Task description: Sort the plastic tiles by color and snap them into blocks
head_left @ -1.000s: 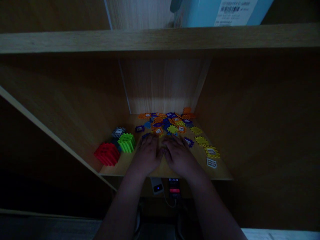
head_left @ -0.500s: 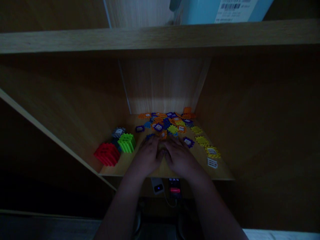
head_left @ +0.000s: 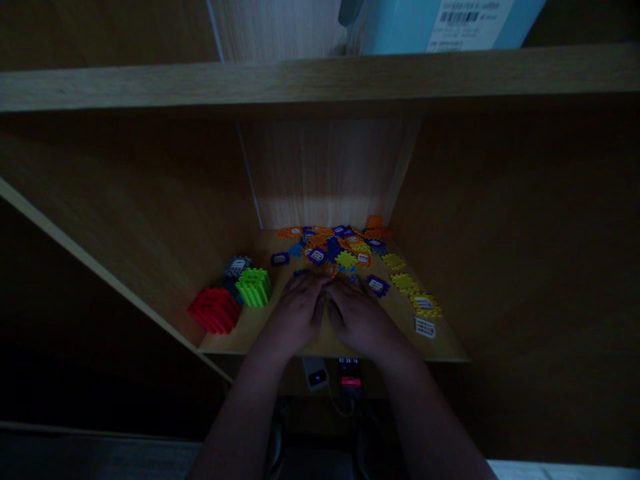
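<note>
My left hand (head_left: pixel 303 303) and my right hand (head_left: pixel 353 307) meet at the fingertips over the wooden shelf. The fingers of both are curled inward and closed, and they hide whatever lies between them. Just beyond the fingertips an orange notched plastic tile (head_left: pixel 331 271) shows in part. A yellow notched tile (head_left: pixel 345 259) and a purple tile with a white window insert (head_left: pixel 317 256) lie behind it in a loose heap. To the right of my right hand rests another purple window tile (head_left: pixel 377 286).
On the left stand a red stack of tiles (head_left: pixel 215 311), a green stack (head_left: pixel 254 287) and a dark stack with a white window (head_left: pixel 238 266). Yellow tiles (head_left: pixel 404 283) and a white window insert (head_left: pixel 425 327) lie right. Below is a lit phone (head_left: pixel 349 378); above, a shelf edge (head_left: pixel 300 81).
My hands stay together in nearly the same place. The fingers have shifted slightly and the thumbs sit a little farther apart. The stacks and loose tiles around show no clear movement.
</note>
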{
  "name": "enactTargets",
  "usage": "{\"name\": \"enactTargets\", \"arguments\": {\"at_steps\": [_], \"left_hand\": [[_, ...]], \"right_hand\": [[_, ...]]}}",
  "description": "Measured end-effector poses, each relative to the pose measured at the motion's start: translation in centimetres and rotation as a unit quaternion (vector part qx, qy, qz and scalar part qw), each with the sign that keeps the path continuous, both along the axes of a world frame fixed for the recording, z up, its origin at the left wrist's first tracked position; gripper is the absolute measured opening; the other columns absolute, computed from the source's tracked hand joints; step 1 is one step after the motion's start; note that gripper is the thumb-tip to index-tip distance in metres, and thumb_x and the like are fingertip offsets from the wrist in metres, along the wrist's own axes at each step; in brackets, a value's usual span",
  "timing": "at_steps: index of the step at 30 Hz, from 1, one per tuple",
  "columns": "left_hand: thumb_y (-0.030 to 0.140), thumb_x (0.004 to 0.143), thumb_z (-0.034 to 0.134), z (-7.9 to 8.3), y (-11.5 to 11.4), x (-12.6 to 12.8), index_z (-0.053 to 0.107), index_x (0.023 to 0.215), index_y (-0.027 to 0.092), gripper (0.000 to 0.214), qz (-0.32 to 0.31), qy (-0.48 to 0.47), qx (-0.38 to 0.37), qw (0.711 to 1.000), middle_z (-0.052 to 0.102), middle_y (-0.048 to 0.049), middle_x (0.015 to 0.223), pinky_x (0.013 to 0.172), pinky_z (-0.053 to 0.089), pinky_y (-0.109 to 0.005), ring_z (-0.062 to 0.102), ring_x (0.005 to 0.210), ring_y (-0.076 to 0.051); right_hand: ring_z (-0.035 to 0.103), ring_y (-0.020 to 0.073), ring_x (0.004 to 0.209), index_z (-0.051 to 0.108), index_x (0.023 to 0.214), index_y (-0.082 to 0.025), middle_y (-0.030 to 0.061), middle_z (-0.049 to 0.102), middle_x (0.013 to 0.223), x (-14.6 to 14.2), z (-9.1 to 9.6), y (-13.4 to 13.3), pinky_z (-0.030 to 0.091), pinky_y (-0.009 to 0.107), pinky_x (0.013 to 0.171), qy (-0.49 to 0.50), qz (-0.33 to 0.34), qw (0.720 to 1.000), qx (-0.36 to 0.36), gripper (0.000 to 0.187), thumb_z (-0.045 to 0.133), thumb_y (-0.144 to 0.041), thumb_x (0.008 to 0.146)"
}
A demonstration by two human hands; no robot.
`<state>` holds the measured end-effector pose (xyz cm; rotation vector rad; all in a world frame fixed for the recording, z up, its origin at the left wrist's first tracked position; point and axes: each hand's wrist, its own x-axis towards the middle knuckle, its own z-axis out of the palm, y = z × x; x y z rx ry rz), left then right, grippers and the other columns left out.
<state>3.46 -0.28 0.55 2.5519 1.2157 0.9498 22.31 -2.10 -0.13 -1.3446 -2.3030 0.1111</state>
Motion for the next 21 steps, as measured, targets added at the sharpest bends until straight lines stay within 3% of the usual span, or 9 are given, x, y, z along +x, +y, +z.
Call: {"name": "enactTargets", "arguments": {"at_steps": [10,17,21], "left_hand": [[0.009,0.102,0.053,-0.48,0.0,-0.14,0.063,0.138,0.02,0.038,0.006,-0.012,-0.006,1.0,0.073,-0.0126,0.134,0.12,0.051,-0.053,0.065,0.132,-0.03],[0.003,0.098,0.051,-0.24,0.05,-0.35,0.058,0.152,0.024,0.059,-0.025,-0.011,-0.001,1.0,0.067,-0.0108,0.15,0.126,0.048,-0.054,0.06,0.143,-0.028],[0.004,0.098,0.051,-0.37,0.2,-0.4,0.06,0.152,0.024,0.058,-0.014,-0.003,0.002,1.0,0.066,-0.0106,0.154,0.129,0.046,-0.055,0.059,0.145,-0.029]], "right_hand": [[0.061,0.0281,0.143,0.063,0.146,-0.023,0.0129,0.071,0.149,0.04,0.2,-0.17,0.021,0.063,0.135,0.009,0.018,1.0,0.007,0.038,0.051,-0.024,0.11],[0.06,0.0294,0.144,0.061,0.148,-0.021,0.0145,0.067,0.154,0.02,0.31,-0.19,0.025,0.063,0.133,0.005,0.019,1.0,0.003,0.042,0.054,-0.024,0.107],[0.061,0.0288,0.142,0.063,0.147,-0.022,0.0119,0.069,0.151,-0.01,0.41,-0.19,0.021,0.062,0.135,0.004,0.021,1.0,-0.002,0.041,0.055,-0.024,0.106]]}}
